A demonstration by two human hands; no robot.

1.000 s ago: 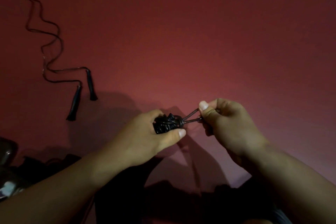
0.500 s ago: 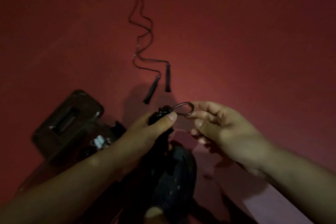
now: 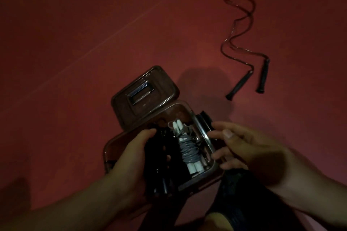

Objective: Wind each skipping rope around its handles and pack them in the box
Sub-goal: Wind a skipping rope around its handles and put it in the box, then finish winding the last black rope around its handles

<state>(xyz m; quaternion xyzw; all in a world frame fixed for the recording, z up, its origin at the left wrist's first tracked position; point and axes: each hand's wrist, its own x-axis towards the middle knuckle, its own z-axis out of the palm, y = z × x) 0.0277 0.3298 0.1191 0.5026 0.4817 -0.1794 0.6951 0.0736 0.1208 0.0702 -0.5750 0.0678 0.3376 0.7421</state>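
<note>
- Two wound bundles in the box (image 3: pixel 205 138): a white-handled rope (image 3: pixel 185 146) with grey cord on the right side, and a black bundle (image 3: pixel 161 155) on the left, going in under our left hand (image 3: pixel 131 157).
- One rope (image 3: pixel 242 47) lies unwound on the red floor (image 3: pixel 93 43), far right, well apart from the box; we count two black handles on it.
- One lid (image 3: pixel 144 95), off, lying just beyond the box and touching its far rim.
- Step, as we judge it: packing the black bundle; left fingers curl round it inside the box.
- Right hand (image 3: pixel 246 148) sits at the box's right rim, fingers relaxed and spread, holding nothing; whether it touches the rim we cannot tell.
- Next, we reckon: let go, reach far right for the loose rope, wind it round its handles.
</note>
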